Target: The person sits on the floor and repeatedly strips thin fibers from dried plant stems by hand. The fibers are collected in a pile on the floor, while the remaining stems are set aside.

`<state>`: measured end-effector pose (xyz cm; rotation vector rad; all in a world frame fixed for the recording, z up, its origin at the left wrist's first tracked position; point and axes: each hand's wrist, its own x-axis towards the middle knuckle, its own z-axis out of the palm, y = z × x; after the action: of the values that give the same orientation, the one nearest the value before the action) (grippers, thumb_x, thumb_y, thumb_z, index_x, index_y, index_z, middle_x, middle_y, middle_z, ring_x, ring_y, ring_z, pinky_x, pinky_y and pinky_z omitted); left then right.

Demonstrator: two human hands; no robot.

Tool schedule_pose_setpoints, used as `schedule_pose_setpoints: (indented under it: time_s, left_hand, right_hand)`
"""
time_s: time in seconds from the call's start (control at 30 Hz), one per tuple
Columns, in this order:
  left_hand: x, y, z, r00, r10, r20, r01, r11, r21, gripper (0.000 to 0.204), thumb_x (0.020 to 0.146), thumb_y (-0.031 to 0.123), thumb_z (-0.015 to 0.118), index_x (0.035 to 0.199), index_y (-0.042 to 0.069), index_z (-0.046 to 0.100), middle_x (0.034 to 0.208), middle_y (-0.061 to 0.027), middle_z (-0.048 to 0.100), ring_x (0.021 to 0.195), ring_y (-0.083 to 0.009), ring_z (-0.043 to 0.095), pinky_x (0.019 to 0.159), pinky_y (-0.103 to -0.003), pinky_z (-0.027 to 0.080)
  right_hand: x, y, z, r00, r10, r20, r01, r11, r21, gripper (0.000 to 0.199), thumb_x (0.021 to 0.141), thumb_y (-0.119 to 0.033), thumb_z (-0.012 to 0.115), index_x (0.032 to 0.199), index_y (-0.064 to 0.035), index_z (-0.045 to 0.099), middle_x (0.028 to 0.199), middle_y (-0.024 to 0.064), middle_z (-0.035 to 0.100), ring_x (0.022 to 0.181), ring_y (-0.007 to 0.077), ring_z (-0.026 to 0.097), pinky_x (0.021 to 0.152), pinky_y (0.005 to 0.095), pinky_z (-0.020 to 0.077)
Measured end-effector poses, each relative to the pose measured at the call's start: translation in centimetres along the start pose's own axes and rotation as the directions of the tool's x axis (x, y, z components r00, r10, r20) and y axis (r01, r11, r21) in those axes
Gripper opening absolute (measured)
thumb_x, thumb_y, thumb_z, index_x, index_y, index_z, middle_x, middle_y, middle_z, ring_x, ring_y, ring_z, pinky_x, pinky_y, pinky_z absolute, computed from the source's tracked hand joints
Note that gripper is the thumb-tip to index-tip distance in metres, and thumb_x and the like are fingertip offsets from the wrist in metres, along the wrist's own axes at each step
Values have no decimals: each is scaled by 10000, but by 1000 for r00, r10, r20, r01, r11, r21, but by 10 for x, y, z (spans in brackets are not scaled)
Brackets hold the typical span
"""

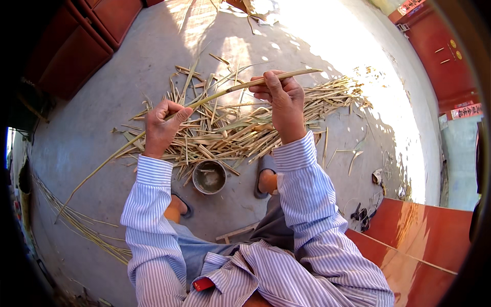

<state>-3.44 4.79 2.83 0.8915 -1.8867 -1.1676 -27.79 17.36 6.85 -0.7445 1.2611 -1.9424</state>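
A long, thin plant stalk (217, 95), yellow-green with a paler tip, runs slantwise across the middle, held up above the floor. My left hand (162, 128) is closed round its middle part, thumb on top. Further up, near the pale tip, my right hand (284, 102) pinches it between thumb and fingers. The stalk's thin lower end reaches down to the left. Beneath both hands lies a heap of dry leaf sheaths and strips (230, 135) on the grey floor. A round metal pot (208, 192) with murky liquid stands between my feet.
More long thin stalks (92, 234) lie at lower left. My slippered right foot (265, 179) is beside the pot, near a low wooden bar (238, 233). A dark tangled item (363, 217) lies by a red panel (409, 230). Red furniture (71, 51) stands far left, red doors (442, 56) far right.
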Motion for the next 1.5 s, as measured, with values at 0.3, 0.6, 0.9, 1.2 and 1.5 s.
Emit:
schedule_pose_setpoints:
  time_s: [0.3,0.6,0.9,1.2,1.5]
  left_hand:
    - [11,-20,-23,852,-294,433,371,923,-104,385,853,410,726,707,72,613,543,17,552,433,-18,405,384,-183,276]
    - [-5,-20,-76,925,-278,259,287,958,1,308,835,296,768,745,48,609,600,28,549,531,-33,480,480,-188,375]
    - [-18,-18,-75,945,-227,235,216,974,70,266,830,243,773,768,34,621,651,21,573,588,-39,507,519,-202,411]
    - [-21,18,-85,986,42,162,-103,914,392,325,718,382,792,715,82,665,685,-91,656,658,-278,643,604,-384,479]
    - [-42,21,-107,929,311,199,-367,719,590,264,712,315,768,728,101,614,628,-72,615,636,-280,604,727,-379,424]
  right_hand:
    - [-15,0,5,967,-139,213,182,964,-195,184,968,-153,583,1036,17,562,913,124,698,823,162,693,723,262,570]
    - [12,-34,-88,840,-282,-464,343,938,52,260,963,-243,596,988,16,608,848,118,697,698,177,685,626,247,586]
    - [-5,-42,-109,899,59,-434,-118,987,-110,523,952,-371,598,1247,50,502,1169,192,623,1069,271,625,888,352,528]
    - [-19,-7,-60,992,25,121,65,725,-686,286,975,-297,579,1055,-33,656,925,78,679,847,142,650,780,281,545]
    - [-22,-1,-63,930,282,237,-43,722,-691,259,962,-298,593,930,-49,657,773,24,654,692,84,590,643,240,486]
